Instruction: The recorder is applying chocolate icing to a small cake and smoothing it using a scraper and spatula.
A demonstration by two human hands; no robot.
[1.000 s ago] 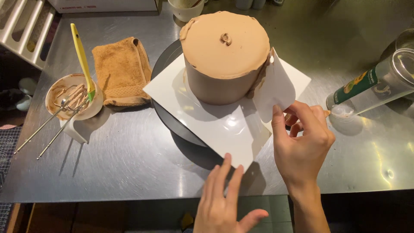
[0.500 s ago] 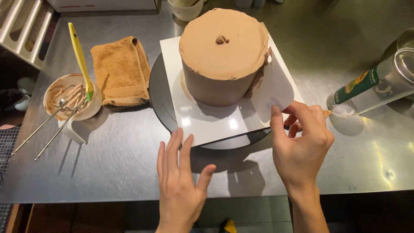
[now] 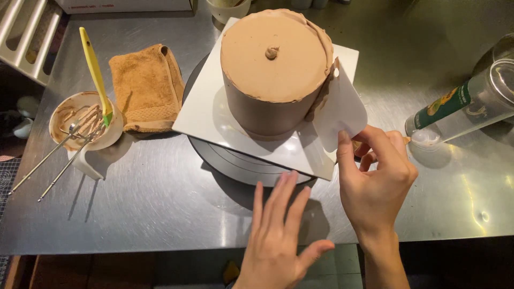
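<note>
My right hand [image 3: 375, 179] holds a white plastic scraper [image 3: 338, 115] in a pinching grip, thumb in front and fingers behind, its edge upright against the right side of a tall round cake [image 3: 276, 72]. My left hand [image 3: 278, 235] is empty, fingers spread flat and pointing toward the near rim of the dark turntable [image 3: 235, 166], its fingertips at or just short of the rim; I cannot tell whether they touch.

The cake sits on a square white board [image 3: 201, 115], which rests on the turntable near the middle of a steel surface [image 3: 150, 208]. The cake is fully covered in light brown frosting. The front wall looks smooth and even. The top is flat but has a small blob at its centre and a ragged raised lip around the edge, and frosting has gathered where the scraper meets the side. I judge the coating mostly done, with the top edge and that buildup left to tidy.

To the left lie a folded brown towel [image 3: 145, 88] and a smeared bowl [image 3: 80, 120] holding a yellow-green spatula [image 3: 95, 72] and metal beaters [image 3: 59, 152]. To the right a clear bottle with a green label [image 3: 460, 109] lies on its side.
</note>
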